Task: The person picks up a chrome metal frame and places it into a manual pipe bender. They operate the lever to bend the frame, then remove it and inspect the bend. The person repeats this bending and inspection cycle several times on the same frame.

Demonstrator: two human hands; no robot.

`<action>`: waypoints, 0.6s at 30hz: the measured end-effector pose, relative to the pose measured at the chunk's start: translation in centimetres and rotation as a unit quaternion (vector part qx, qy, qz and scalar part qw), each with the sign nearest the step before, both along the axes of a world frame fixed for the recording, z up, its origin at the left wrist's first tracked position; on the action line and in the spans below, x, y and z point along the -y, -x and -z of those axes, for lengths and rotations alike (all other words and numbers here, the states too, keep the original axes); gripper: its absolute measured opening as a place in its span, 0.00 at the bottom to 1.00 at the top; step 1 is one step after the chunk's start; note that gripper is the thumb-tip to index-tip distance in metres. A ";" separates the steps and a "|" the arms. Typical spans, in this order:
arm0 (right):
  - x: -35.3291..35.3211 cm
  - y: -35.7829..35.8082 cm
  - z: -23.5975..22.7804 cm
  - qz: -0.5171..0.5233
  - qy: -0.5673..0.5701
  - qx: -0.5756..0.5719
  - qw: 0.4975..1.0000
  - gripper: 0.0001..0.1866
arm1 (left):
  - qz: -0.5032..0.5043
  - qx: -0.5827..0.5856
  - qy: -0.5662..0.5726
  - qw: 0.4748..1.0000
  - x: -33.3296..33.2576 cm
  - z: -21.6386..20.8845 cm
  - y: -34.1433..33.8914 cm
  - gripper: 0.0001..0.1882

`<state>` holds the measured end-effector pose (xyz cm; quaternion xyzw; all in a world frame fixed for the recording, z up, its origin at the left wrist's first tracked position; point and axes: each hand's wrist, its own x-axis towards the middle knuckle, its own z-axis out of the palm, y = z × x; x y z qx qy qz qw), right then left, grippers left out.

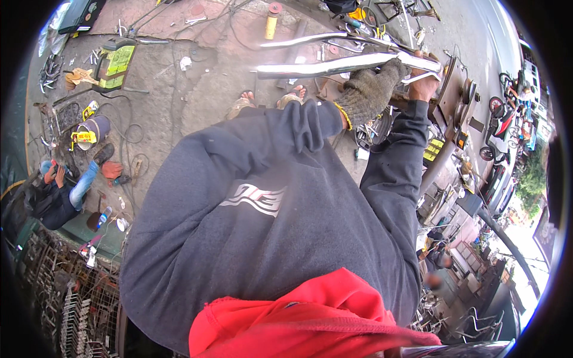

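A bent, shiny metal tube frame (322,65) with two long arms stretches across the upper middle, in front of my body. My left hand (375,89), in a grey knit glove with a yellow cuff edge, is closed around the nearer arm close to its bend. At the right end of the frame, my bare right hand (423,88) has its fingers wrapped round the metal, partly hidden by it. Just right of that hand stands a dark steel machine (459,107) with round wheels.
A yellow-green boxy machine (117,65) and cables lie on the concrete floor at left. A seated person (57,194) is at far left, near a bucket (92,130). A red-topped yellow cylinder (271,25) stands ahead. Metal racks (74,298) fill the lower left. Motorcycles (494,128) stand at right.
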<state>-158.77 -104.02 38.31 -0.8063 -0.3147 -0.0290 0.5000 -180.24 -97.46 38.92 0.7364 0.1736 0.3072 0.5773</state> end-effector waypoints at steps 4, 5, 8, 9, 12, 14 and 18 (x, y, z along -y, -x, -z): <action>0.1 0.0 0.4 -0.001 -0.009 -0.023 1.000 0.25 | -0.041 0.164 0.157 0.973 1.1 1.3 -1.4 0.16; 0.0 0.0 0.4 0.000 -0.008 -0.038 0.999 0.26 | -0.039 0.194 0.200 0.960 1.3 1.7 -1.8 0.16; -0.1 0.1 0.6 -0.004 -0.007 -0.042 0.999 0.26 | -0.034 0.170 0.183 0.968 1.4 2.5 -2.4 0.16; -0.2 0.1 0.7 -0.004 -0.005 -0.040 0.999 0.26 | -0.045 0.171 0.146 0.973 1.3 2.6 -2.5 0.16; 0.0 -0.1 1.1 -0.002 0.002 -0.041 0.999 0.26 | -0.042 0.141 0.102 0.984 0.5 1.9 -1.7 0.17; 0.0 -0.6 1.4 0.000 0.011 -0.031 0.999 0.26 | -0.031 0.082 0.051 0.995 -0.1 0.9 -0.7 0.18; -0.2 -1.7 1.8 0.005 0.075 0.055 0.996 0.27 | 0.010 0.004 0.000 1.000 -1.1 -0.8 1.0 0.22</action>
